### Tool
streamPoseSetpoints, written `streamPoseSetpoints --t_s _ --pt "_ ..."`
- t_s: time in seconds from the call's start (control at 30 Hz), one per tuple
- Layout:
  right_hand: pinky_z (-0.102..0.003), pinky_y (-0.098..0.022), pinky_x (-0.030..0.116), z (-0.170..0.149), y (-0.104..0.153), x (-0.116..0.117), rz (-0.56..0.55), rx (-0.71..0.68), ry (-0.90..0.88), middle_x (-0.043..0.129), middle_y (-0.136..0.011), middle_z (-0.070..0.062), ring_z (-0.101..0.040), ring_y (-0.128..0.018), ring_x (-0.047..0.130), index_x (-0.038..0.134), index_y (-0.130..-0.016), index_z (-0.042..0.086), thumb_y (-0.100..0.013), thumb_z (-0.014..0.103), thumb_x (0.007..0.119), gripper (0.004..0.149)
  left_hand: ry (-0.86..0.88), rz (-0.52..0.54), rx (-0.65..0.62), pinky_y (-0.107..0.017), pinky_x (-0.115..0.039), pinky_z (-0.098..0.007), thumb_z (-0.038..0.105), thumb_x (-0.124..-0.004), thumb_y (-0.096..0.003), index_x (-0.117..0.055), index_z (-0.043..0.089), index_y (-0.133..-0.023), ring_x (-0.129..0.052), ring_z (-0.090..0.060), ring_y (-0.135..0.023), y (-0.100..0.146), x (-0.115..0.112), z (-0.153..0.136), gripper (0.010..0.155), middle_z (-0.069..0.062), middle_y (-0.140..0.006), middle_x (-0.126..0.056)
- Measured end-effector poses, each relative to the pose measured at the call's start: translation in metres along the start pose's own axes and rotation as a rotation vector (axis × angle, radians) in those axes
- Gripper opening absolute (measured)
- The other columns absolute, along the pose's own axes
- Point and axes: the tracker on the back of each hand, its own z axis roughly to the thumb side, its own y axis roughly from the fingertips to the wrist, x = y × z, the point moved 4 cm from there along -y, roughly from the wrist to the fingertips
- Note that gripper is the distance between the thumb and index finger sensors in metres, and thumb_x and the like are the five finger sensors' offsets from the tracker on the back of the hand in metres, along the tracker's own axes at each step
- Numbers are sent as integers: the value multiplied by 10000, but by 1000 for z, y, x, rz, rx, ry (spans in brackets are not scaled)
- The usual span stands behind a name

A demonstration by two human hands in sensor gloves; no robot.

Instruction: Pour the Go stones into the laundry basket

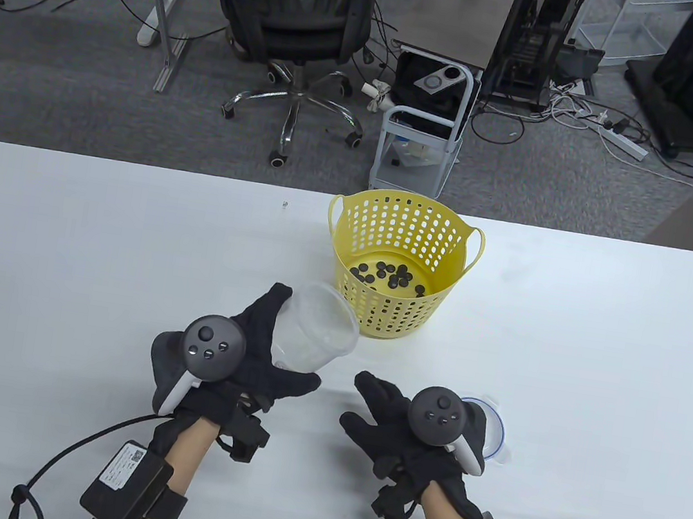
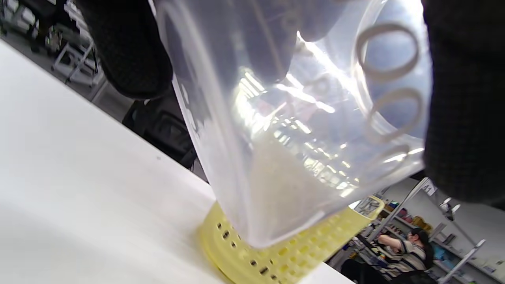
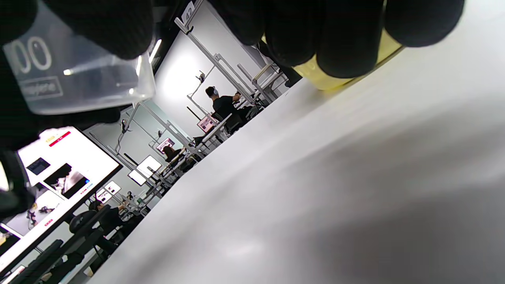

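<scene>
Table view shows the left hand (image 1: 255,350) gripping a clear round plastic cup (image 1: 313,332) from its side, fingers wrapped around the wall. The cup is tilted, its long axis running from the hand up and right, and its open mouth points toward the yellow perforated plastic laundry basket (image 1: 398,267), which stands upright on the white table (image 1: 62,243) just beside the cup's rim. Small black round Go stones (image 1: 388,275) lie on the bottom of the basket; the cup looks empty. From the left wrist view the cup (image 2: 292,130) fills the frame, with the basket (image 2: 284,252) below it. The right hand (image 1: 406,424) rests near the table with fingers loosely spread, holding nothing. A clear round lid (image 1: 494,428) lies flat, partly hidden under this hand.
</scene>
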Motion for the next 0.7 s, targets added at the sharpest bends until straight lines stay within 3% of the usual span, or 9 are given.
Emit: streamPoseSetpoints --t_s 0.23,0.4,0.7 --pt "-710 -583 649 8 1 -3 -32 -73 -66 669 -1046 -245 -552 -828 796 573 -1048 114 -469 591 795 782 175 -55 -1 -620 -798 -568 715 -1123 -160 -365 424 -1102 -774 -348 -1044 28 -29 -33 1244 99 -1195 -579" --pt "-704 -588 655 17 1 6 19 -107 -103 653 -1062 -232 -543 -843 792 550 -1055 123 -457 613 817 818 277 -111 -17 -630 -794 -559 727 -1114 -166 -349 432 -1100 -769 -335 -1047 34 -49 -54 1243 116 -1198 -564" --pt "-693 -601 654 23 1 10 100 -127 -257 595 -1088 -235 -508 -845 806 436 -1075 89 -417 611 904 961 294 -299 -123 -726 -702 -554 714 -984 -306 -198 394 -1095 -617 -324 -1129 39 -78 -47 1159 72 -1233 -379"
